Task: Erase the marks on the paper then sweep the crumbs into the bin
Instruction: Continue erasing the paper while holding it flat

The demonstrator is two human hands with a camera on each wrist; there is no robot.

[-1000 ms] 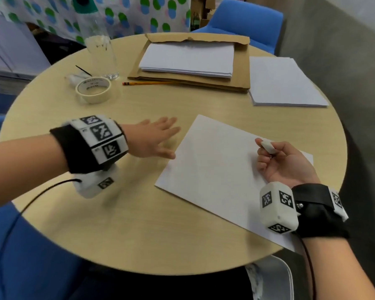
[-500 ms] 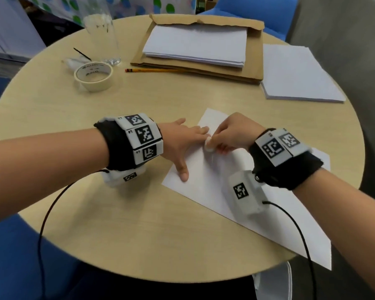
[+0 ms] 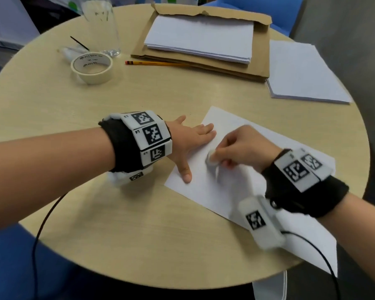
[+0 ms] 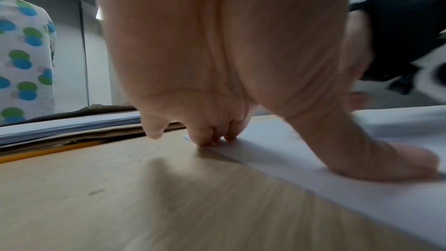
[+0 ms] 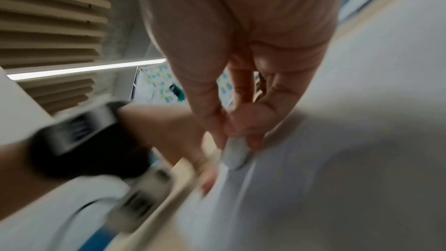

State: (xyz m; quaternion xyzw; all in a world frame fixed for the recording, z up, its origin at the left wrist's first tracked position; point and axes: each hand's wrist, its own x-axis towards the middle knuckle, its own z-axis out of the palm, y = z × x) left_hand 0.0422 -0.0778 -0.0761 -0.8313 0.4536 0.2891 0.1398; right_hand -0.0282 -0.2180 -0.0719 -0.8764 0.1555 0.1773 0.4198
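On the paper (image 3: 236, 187), right hand (image 3: 243, 148) fingers (image 5: 263, 106) pinch the eraser (image 3: 211, 159), left hand (image 3: 188, 144) pressing flat

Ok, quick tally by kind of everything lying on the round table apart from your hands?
Loose white paper sheet: 1
White paper stacks: 2
Brown cardboard envelope: 1
Yellow pencil: 1
Cream masking tape roll: 1
Clear plastic bottle: 1
White eraser: 1
Total: 8
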